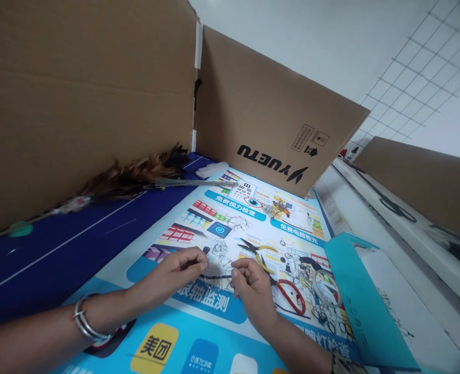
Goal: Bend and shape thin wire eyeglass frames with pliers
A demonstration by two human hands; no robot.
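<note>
My left hand (185, 266), with a silver bangle at the wrist, is closed in a pinch over the printed sheet. My right hand (254, 288) is closed too, thumb against curled fingers, a short way to the right. A thin wire-like strand (219, 277) with tiny bits on it shows faintly between the fingertips; its ends are hidden. Just beyond lies a loose tangle of thin wire (219, 252). Yellow-handled pliers (267, 259) rest by my right hand, beside a red-handled tool (295, 297) whose head is partly hidden.
A roll of tape (338, 297) and dark wire loops (325, 319) lie at the right, beside an open teal box (374, 311) with thin wire pieces inside. Cardboard panels (261, 104) wall the back and left. Brown feathers (132, 174) on thin stems lie along the left panel.
</note>
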